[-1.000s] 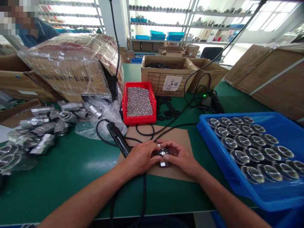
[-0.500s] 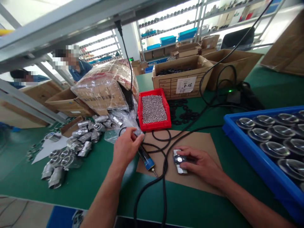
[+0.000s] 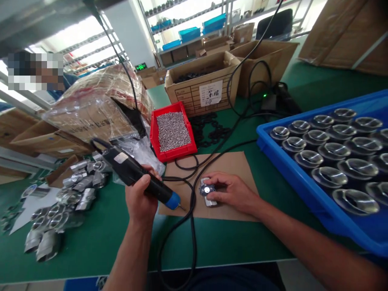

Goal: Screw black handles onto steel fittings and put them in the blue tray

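My left hand (image 3: pixel 140 199) grips a black electric screwdriver (image 3: pixel 133 173) with a blue nose, lifted off the table, its bit pointing right and down toward the cardboard sheet (image 3: pixel 212 184). My right hand (image 3: pixel 232 192) rests on that sheet and holds a small metal part with a black ring and silver centre (image 3: pixel 207 190) flat against it. The screwdriver's tip sits a short way left of the part, not touching it. A black cable (image 3: pixel 190 226) runs from the tool across the sheet.
A red bin of small screws (image 3: pixel 171 131) stands behind the sheet. A blue tray of shiny metal cups (image 3: pixel 330 149) fills the right side. Metal pipe fittings (image 3: pixel 60 202) lie at the left. Cardboard boxes (image 3: pixel 201 83), black rings (image 3: pixel 212 131) and a person sit beyond.
My left hand left the small part, took the screwdriver off the table and raised it. My right hand stayed on the part. My view swung left then back.
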`<state>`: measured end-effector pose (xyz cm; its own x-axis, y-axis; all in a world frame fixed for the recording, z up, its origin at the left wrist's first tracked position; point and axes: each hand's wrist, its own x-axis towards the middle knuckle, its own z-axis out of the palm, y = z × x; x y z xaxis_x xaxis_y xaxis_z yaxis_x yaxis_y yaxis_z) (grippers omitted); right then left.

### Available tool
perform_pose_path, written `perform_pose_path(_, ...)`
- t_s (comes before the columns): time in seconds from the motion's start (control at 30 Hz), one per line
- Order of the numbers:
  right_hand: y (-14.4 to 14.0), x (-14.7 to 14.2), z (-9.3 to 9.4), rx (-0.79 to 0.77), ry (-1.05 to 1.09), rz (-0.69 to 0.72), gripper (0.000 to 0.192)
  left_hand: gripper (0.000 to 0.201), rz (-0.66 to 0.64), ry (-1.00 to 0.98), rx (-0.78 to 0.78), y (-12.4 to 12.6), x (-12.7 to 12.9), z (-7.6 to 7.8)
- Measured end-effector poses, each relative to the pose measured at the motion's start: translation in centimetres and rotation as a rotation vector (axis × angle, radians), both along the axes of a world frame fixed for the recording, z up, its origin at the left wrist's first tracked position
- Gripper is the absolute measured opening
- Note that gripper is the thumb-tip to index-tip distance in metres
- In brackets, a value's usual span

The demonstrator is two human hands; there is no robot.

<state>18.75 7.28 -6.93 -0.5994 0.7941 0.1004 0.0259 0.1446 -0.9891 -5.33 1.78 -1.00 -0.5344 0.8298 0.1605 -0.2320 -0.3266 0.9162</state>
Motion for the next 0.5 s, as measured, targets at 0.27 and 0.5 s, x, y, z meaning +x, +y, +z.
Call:
perform_pose_path(0.27, 0.0, 0.0, -0.3, 0.009, 0.042, -0.013, 0.032, 0.024, -0.343, 0.124, 0.479, 2.1, 6.6, 4.5)
perform_pose_path(0.5, 0.2, 0.1, -0.1, 0.03, 0.071, 0.011, 0.032, 0.024, -0.33, 0.163, 0.466, 2.7, 7.3, 3.5)
